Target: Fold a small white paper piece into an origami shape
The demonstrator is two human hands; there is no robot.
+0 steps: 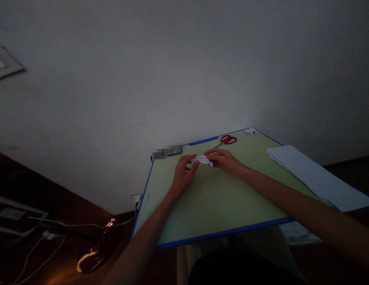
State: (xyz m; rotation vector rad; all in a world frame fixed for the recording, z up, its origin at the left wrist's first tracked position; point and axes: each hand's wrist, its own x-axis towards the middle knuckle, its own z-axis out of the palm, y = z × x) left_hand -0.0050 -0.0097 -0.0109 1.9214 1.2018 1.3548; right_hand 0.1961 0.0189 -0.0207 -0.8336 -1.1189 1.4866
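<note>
Between my two hands is a small piece of folded white paper point(202, 159), just above or on the pale green tabletop point(214, 202). My left hand point(184, 170) pinches its left end between thumb and fingers. At the right end, my right hand point(224, 161) grips it with the fingertips. The paper's lower folds are partly hidden by my fingers. Right behind my right hand lie scissors point(228, 139) with red handles, their blades pointing toward that hand.
A dark flat device point(174, 150), partly pixelated, lies at the table's back left edge. Folded white paper scraps point(251, 131) sit in the back right corner. White paper sheets point(315, 176) overhang the right edge. A wall point(184, 79) stands behind; cables point(83, 225) run at lower left.
</note>
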